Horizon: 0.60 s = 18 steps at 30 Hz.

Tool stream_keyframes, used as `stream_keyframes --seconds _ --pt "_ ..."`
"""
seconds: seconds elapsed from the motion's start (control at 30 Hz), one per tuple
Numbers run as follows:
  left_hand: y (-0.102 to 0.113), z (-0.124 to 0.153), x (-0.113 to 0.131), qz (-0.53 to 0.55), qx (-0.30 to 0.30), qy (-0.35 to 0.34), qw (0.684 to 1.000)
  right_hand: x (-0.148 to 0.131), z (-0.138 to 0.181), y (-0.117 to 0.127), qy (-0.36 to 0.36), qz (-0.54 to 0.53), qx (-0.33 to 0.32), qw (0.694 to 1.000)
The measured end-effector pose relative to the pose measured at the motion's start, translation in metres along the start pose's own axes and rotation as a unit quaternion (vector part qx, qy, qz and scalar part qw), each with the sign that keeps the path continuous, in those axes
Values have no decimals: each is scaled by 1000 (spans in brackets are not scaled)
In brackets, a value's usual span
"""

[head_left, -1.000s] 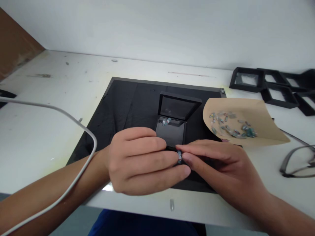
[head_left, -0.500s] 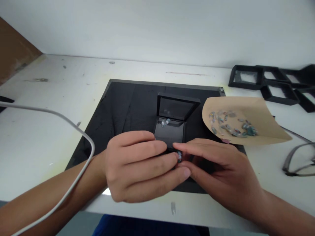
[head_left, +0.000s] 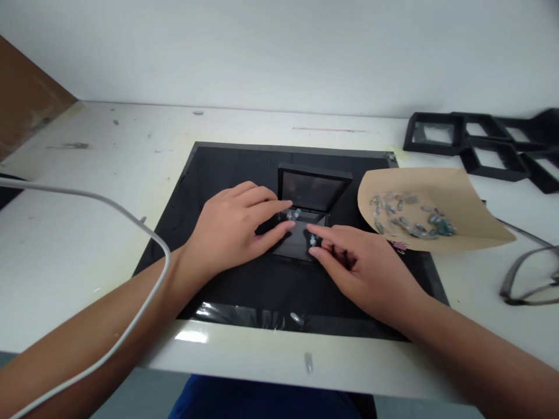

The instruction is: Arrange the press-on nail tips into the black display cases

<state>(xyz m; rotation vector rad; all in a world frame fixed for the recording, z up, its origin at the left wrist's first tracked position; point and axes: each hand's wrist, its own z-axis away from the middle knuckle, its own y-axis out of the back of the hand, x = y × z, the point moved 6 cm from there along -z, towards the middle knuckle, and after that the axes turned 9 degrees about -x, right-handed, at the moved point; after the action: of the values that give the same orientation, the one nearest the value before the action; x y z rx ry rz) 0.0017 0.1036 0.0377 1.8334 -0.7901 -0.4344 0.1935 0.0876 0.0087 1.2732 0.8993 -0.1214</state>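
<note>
A small black hinged box [head_left: 291, 251] lies on the black mat with its windowed lid [head_left: 312, 189] raised. Between the thumb and index fingertips of my right hand [head_left: 371, 262] is a small gem-studded piece [head_left: 312, 240] that looks like a false nail, held over the right side of the box's base. My left hand [head_left: 238, 224] reaches in from the left, thumb and index finger apart. Just beyond those fingertips, another gem-studded piece [head_left: 293, 215] sits at the back of the base; whether they touch it is unclear.
A brown paper envelope [head_left: 476, 203] to the right holds several shiny pieces. Black frames [head_left: 437, 148] are at the back right, glasses [head_left: 510, 291] at the right edge. A white cable [head_left: 163, 265] crosses above my left forearm. Clear nail-shaped pieces [head_left: 308, 362] lie near the front edge.
My hands have separated and moved forward over the box. The left has left the right hand's piece and turned toward the one at the back. My right hand keeps its piece.
</note>
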Motion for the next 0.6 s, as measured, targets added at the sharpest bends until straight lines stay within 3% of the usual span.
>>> stream_keyframes --seconds 0.23,0.4,0.6 --pt "-13 0 5 -12 -95 29 995 12 -11 -3 -105 6 -57 993" --pt "-20 2 9 -29 -142 32 989 15 -12 0 -109 -16 -34 993" --pt "-18 1 11 -41 -142 50 988 15 -11 3 -92 -14 -11 996"
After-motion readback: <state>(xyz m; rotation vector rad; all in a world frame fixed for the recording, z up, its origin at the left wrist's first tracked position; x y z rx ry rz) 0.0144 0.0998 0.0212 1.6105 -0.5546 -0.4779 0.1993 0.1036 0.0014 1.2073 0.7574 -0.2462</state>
